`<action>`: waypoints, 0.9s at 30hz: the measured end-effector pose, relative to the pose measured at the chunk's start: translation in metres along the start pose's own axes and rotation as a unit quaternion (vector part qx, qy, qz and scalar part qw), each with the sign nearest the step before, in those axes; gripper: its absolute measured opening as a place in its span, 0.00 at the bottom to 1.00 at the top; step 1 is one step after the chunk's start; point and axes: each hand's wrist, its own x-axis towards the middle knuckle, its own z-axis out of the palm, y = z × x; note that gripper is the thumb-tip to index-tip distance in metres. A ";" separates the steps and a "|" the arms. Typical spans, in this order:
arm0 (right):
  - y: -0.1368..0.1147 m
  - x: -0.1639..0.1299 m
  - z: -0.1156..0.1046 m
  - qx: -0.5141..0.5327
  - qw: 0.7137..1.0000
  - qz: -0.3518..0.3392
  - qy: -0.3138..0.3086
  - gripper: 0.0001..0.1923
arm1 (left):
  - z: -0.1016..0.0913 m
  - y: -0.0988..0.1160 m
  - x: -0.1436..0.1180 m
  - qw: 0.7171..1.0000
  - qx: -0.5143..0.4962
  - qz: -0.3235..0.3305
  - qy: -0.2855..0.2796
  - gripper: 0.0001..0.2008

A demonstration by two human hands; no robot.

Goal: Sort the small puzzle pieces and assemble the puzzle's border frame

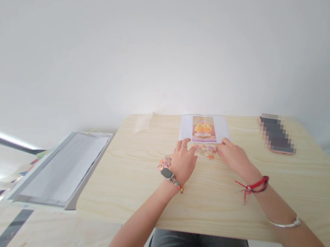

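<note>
both hands (182, 160) (232, 155) flat, fingers spread | touching small pastel puzzle pieces (207, 150) | reference picture (203, 129) behind

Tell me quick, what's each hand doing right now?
Left hand: knuckles up on the puzzle pieces; grip cannot be told.
Right hand: fingertips at the pieces; grip cannot be told.

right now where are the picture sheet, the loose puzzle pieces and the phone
picture sheet (204, 129), head view, on the printed duck image
puzzle pieces (207, 150), head view, middle of the pile
phone (276, 135), head view, on its blurred face
</note>
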 end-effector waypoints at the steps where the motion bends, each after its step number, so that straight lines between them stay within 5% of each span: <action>1: 0.001 0.001 0.000 0.003 1.000 -0.006 -0.001 0.11 | 0.001 0.001 0.000 1.000 -0.003 0.000 -0.001 0.10; 27: -0.004 -0.012 0.004 -0.035 0.999 -0.002 -0.015 0.12 | 0.035 0.023 0.033 0.994 -0.020 0.103 -0.041 0.06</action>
